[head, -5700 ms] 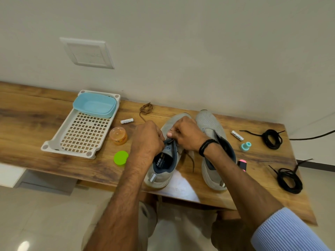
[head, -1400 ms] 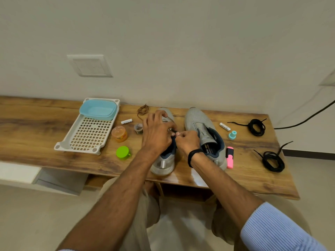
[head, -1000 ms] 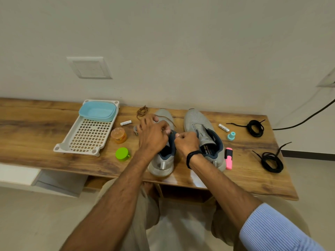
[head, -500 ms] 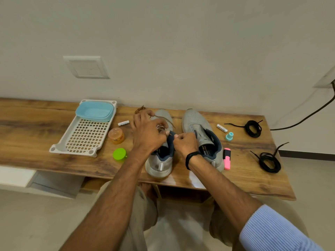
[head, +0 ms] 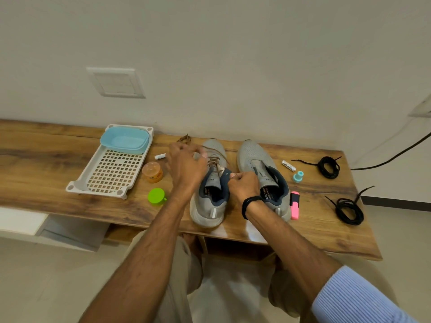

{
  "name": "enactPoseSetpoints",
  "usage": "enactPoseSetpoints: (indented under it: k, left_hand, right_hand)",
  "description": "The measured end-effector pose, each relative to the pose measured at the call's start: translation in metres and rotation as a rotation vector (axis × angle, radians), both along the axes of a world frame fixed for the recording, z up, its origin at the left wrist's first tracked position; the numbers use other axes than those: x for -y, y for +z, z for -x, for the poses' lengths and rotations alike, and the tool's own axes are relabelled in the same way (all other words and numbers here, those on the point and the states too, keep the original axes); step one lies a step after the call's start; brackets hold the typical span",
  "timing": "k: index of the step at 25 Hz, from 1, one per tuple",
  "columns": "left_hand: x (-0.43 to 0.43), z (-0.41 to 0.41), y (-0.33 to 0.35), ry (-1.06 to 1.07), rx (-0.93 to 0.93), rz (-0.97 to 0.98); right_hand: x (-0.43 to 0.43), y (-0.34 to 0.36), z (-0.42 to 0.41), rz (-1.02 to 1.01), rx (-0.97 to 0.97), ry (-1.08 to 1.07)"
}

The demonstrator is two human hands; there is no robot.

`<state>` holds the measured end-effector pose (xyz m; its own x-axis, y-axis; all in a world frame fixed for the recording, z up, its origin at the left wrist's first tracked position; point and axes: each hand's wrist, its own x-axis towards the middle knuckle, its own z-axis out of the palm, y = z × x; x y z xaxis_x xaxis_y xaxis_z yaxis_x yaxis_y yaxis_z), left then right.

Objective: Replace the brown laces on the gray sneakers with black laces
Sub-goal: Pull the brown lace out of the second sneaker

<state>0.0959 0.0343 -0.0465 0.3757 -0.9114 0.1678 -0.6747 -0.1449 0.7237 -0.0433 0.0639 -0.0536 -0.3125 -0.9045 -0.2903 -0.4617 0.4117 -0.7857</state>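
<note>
Two gray sneakers stand side by side on the wooden table (head: 303, 231). The left sneaker (head: 210, 201) still carries a brown lace (head: 214, 160) in its eyelets. My left hand (head: 184, 166) pinches that lace and holds a strand out to the left above the shoe's toe. My right hand (head: 243, 186) grips the collar of the left sneaker at its right side. The right sneaker (head: 258, 159) has no lace. A loose brown lace (head: 184, 138) lies bunched behind my left hand. Two coiled black laces, one (head: 328, 166) and the other (head: 349, 210), lie at the table's right end.
A white perforated tray (head: 109, 173) holds a blue tub (head: 124, 139) at the left. An orange jar (head: 152, 172), a green lid (head: 156, 196), two batteries (head: 160, 156) (head: 288, 165), a teal cap (head: 298, 176) and a pink highlighter (head: 294, 205) lie around the shoes. A black cable (head: 396, 157) hangs at right.
My left hand has moved up and to the left, drawing the brown lace out of the left sneaker's upper eyelets. My right hand stays at the shoe's collar.
</note>
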Motion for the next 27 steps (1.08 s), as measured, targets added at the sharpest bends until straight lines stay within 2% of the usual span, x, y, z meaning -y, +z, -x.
enactPoseSetpoints:
  k: [2, 3, 4, 5, 6, 9, 11, 14, 16, 19, 22, 24, 27]
  left_hand:
    - [0.004, -0.016, 0.009, 0.373, -0.546, 0.085]
    - [0.002, -0.023, 0.014, 0.531, -0.720, 0.061]
    - [0.001, -0.028, 0.015, 0.623, -0.773, -0.020]
    - [0.001, -0.029, 0.013, 0.617, -0.735, -0.126]
    - [-0.001, -0.027, 0.013, 0.514, -0.650, -0.200]
    - [-0.005, -0.008, 0.005, 0.072, -0.367, -0.274]
    - [-0.007, -0.002, 0.003, -0.104, -0.205, -0.337]
    - [-0.009, -0.006, 0.000, -0.181, -0.028, -0.374]
    - [-0.008, -0.010, -0.002, -0.136, -0.136, -0.349]
    - [-0.006, -0.015, -0.005, -0.018, -0.424, -0.340]
    - [-0.004, -0.018, -0.008, 0.027, -0.529, -0.388]
    - [-0.001, -0.017, -0.011, 0.069, -0.559, -0.392]
    - [0.001, -0.014, -0.013, 0.116, -0.548, -0.382]
  right_hand:
    - [0.001, -0.001, 0.002, -0.003, -0.008, -0.011]
    - [0.001, -0.001, 0.002, 0.005, -0.011, -0.011]
    - [0.001, -0.001, 0.001, 0.008, -0.009, -0.008]
    - [0.001, 0.000, 0.000, 0.007, -0.004, 0.001]
    - [0.000, 0.001, -0.002, 0.007, -0.001, 0.019]
    - [-0.001, 0.005, -0.009, 0.053, -0.034, 0.076]
    - [-0.002, 0.007, -0.009, 0.121, -0.120, 0.145]
    - [0.002, 0.003, -0.009, 0.256, -0.277, 0.321]
    - [0.006, -0.002, -0.013, 0.290, -0.373, 0.422]
    - [0.011, -0.012, -0.021, 0.317, -0.519, 0.530]
    - [0.018, -0.018, -0.025, 0.426, -0.609, 0.599]
    - [0.019, -0.022, -0.027, 0.463, -0.471, 0.499]
    - [0.010, -0.022, -0.035, 0.364, -0.253, 0.246]
